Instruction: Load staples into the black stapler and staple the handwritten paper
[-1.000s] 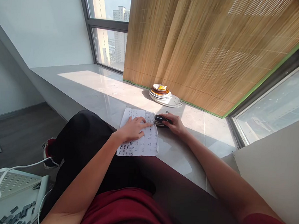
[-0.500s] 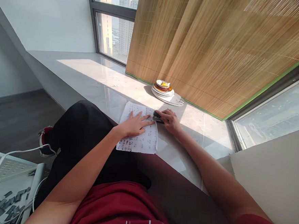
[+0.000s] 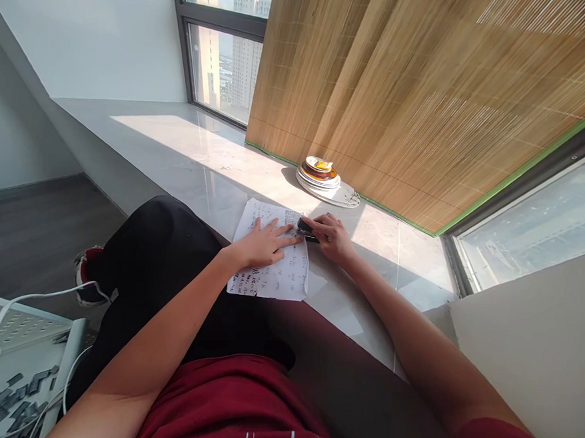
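Your widest lane is the windowsill (image 3: 195,172) to the left of the paper (image 3: 281,281), running back toward the window (image 3: 227,74); your bent knee (image 3: 156,236) crowds its front edge; beyond the paper, the stack of plates (image 3: 320,181) stands in your way, with the bamboo blind (image 3: 357,83) close behind it, so go round its front or left; a strip of sill lies between the stack and your hands; low across the paper you are barred by your left hand (image 3: 268,244), spread flat, and your right hand (image 3: 334,237) around the stapler (image 3: 306,225); to the right, your forearm (image 3: 406,314) spans the sill and the wall (image 3: 540,330) bounds that end.
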`<action>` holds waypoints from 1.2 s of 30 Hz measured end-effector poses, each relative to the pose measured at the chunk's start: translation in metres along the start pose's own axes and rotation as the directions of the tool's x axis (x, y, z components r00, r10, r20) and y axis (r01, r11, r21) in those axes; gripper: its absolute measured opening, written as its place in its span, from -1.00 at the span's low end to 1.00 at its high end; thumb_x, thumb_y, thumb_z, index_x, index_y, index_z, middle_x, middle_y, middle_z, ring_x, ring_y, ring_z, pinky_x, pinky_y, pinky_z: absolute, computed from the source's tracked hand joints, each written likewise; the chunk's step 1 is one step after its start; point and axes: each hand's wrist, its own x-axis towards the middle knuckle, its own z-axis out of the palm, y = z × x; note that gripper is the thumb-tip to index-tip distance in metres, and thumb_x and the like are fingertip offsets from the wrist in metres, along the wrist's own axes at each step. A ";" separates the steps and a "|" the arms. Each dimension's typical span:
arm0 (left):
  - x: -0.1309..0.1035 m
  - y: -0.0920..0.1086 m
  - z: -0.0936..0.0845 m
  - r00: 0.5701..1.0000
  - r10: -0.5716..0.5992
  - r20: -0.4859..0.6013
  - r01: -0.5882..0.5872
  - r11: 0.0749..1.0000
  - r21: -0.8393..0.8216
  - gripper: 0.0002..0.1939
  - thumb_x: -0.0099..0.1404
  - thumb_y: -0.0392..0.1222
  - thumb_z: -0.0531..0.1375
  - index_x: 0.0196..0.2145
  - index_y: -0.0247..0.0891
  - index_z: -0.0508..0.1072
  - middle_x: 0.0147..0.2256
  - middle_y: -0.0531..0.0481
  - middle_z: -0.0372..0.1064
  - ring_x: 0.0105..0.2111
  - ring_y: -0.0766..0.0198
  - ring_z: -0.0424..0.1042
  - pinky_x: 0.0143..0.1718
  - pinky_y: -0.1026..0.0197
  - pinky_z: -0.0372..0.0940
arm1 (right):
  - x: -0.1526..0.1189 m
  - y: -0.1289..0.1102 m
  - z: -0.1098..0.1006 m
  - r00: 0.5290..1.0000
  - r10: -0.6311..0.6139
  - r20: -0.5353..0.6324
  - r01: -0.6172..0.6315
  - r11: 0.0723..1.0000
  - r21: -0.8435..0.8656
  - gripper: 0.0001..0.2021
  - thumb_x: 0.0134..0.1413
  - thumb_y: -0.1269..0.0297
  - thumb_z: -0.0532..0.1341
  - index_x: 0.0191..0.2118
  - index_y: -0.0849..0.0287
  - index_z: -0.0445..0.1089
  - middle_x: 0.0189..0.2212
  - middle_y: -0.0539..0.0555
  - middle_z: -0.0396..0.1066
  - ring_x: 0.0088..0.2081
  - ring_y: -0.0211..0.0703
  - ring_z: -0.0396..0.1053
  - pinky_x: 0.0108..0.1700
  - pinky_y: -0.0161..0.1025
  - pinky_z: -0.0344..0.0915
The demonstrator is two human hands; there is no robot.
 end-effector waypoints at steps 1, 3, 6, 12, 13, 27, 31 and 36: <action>0.000 0.000 0.000 1.000 0.002 -0.003 -0.002 1.000 -0.002 -0.32 0.51 -0.15 -0.02 0.51 0.24 0.03 0.56 0.14 -0.32 0.54 -0.23 -0.37 0.40 -0.57 -0.40 | 0.000 0.000 0.000 1.000 0.001 0.001 -0.001 1.000 0.004 -0.50 0.40 0.41 0.09 0.34 -0.12 0.41 -0.07 0.14 0.54 -0.04 0.08 0.38 0.02 0.01 0.25; 0.000 -0.001 0.001 1.000 0.006 -0.009 -0.006 1.000 -0.008 -0.32 0.51 -0.15 -0.02 0.50 0.24 0.03 0.55 0.15 -0.32 0.54 -0.23 -0.37 0.40 -0.58 -0.40 | 0.000 0.000 0.000 1.000 0.003 0.007 -0.003 1.000 0.017 -0.49 0.40 0.40 0.09 0.35 -0.13 0.39 -0.06 0.15 0.54 -0.04 0.08 0.38 0.02 0.02 0.27; 0.000 -0.001 0.001 1.000 0.010 -0.010 -0.010 1.000 -0.016 -0.33 0.52 -0.15 -0.02 0.51 0.25 0.02 0.56 0.16 -0.33 0.54 -0.23 -0.38 0.40 -0.57 -0.41 | 0.001 0.001 0.001 1.000 0.009 0.006 -0.009 1.000 0.023 -0.49 0.40 0.40 0.09 0.35 -0.13 0.40 -0.07 0.14 0.54 -0.05 0.07 0.38 0.02 0.01 0.26; -0.001 -0.001 -0.001 1.000 0.009 -0.004 -0.009 1.000 -0.018 -0.33 0.52 -0.14 -0.02 0.50 0.26 0.01 0.55 0.17 -0.33 0.54 -0.23 -0.38 0.40 -0.57 -0.40 | 0.001 -0.001 0.000 1.000 0.012 0.001 -0.012 1.000 0.013 -0.51 0.39 0.42 0.09 0.30 -0.12 0.45 -0.08 0.13 0.54 -0.06 0.07 0.38 0.01 0.00 0.22; -0.001 -0.001 -0.001 1.000 0.008 -0.005 -0.008 1.000 -0.018 -0.33 0.52 -0.14 -0.02 0.50 0.26 0.02 0.55 0.18 -0.32 0.54 -0.23 -0.38 0.41 -0.57 -0.41 | 0.001 -0.002 -0.001 1.000 0.014 0.002 -0.014 1.000 0.012 -0.51 0.39 0.42 0.09 0.30 -0.12 0.45 -0.08 0.13 0.54 -0.06 0.07 0.38 0.01 0.00 0.22; -0.001 0.003 -0.003 1.000 -0.010 -0.005 0.010 1.000 -0.024 -0.34 0.52 -0.12 -0.01 0.50 0.27 0.04 0.55 0.17 -0.30 0.53 -0.25 -0.36 0.40 -0.57 -0.42 | 0.003 -0.011 -0.002 0.995 0.087 0.037 -0.086 0.996 -0.038 -0.51 0.38 0.42 0.11 0.29 -0.12 0.47 -0.10 0.14 0.54 -0.07 0.09 0.36 -0.03 -0.01 0.19; -0.001 0.002 -0.002 1.000 -0.008 -0.010 0.008 0.999 -0.037 -0.34 0.51 -0.12 0.01 0.49 0.27 0.06 0.55 0.18 -0.29 0.53 -0.24 -0.36 0.41 -0.57 -0.43 | 0.004 -0.011 -0.003 0.996 0.074 0.051 -0.070 0.995 -0.066 -0.50 0.38 0.42 0.09 0.29 -0.14 0.46 -0.09 0.15 0.54 -0.08 0.08 0.34 -0.04 0.00 0.19; 0.000 0.000 0.000 1.000 0.004 -0.025 -0.005 0.999 -0.042 -0.35 0.52 -0.10 0.01 0.49 0.29 0.06 0.55 0.21 -0.29 0.53 -0.23 -0.35 0.41 -0.56 -0.45 | 0.006 -0.011 -0.004 0.992 0.084 0.092 -0.072 0.990 -0.120 -0.48 0.34 0.46 0.10 0.28 -0.17 0.48 -0.08 0.14 0.54 -0.09 0.09 0.34 -0.07 -0.01 0.17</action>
